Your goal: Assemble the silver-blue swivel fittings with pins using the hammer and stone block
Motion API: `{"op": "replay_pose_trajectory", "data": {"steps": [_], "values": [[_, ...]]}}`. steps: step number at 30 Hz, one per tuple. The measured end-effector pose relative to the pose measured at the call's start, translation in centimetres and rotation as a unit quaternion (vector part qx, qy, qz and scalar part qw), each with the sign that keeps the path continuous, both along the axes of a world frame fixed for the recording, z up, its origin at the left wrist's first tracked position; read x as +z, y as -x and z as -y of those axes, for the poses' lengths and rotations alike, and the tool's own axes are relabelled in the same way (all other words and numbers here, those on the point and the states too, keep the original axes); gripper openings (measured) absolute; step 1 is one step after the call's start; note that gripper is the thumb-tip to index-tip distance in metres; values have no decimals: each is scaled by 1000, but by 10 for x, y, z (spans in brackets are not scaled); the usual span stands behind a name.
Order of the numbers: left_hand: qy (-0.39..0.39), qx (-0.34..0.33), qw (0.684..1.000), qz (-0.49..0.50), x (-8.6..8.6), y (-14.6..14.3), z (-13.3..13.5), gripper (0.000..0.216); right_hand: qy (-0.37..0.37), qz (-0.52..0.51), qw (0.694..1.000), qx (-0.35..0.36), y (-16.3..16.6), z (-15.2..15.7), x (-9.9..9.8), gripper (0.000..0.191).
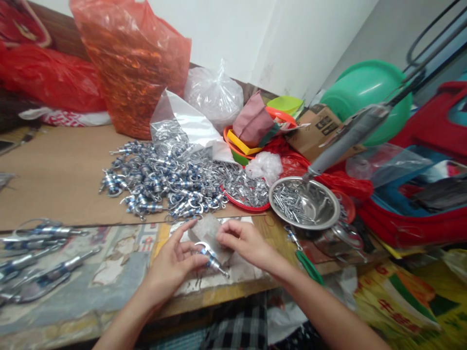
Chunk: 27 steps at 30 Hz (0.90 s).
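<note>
My left hand (174, 265) pinches a small silver-and-blue metal clasp (211, 258) between thumb and fingers, near the table's front edge. My right hand (245, 242) is curled just to its right, fingertips resting on a grey stone-like block (208, 230) behind the clasp. A big pile of the same silver-and-blue clasps (160, 180) lies on brown cardboard just beyond both hands. A red plate (245, 206) of small silver pins and a steel bowl (305, 203) of pins sit to the right of the pile.
Several finished clasps (32, 262) lie at the left edge. Red and orange plastic bags (134, 63), a clear bag (214, 95), stacked coloured bowls (255, 131), a cardboard box (317, 127) and a green basin (368, 97) crowd the back. A grey-handled tool (346, 138) hangs over the steel bowl.
</note>
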<state>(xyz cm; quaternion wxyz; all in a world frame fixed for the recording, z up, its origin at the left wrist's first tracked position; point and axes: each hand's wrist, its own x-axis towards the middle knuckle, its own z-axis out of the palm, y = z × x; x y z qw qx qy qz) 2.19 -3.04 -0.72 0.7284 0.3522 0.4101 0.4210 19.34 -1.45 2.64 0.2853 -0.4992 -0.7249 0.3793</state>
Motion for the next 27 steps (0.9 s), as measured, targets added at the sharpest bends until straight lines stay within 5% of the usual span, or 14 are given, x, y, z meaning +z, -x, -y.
{"op": "replay_pose_trajectory", "data": {"steps": [8, 13, 18, 27], "values": [[5, 4, 1000, 5, 5, -1, 1, 84, -53, 119, 991, 24, 9, 9, 1, 11], [8, -2, 1000, 11, 6, 0, 1, 84, -199, 112, 973, 22, 11, 18, 0, 14], [2, -6, 1000, 9, 4, -1, 1, 83, -372, 170, 908, 91, 8, 26, -3, 23], [15, 6, 1000, -10, 9, 0, 0, 84, -492, 299, 801, 164, 12, 27, 6, 30]]}}
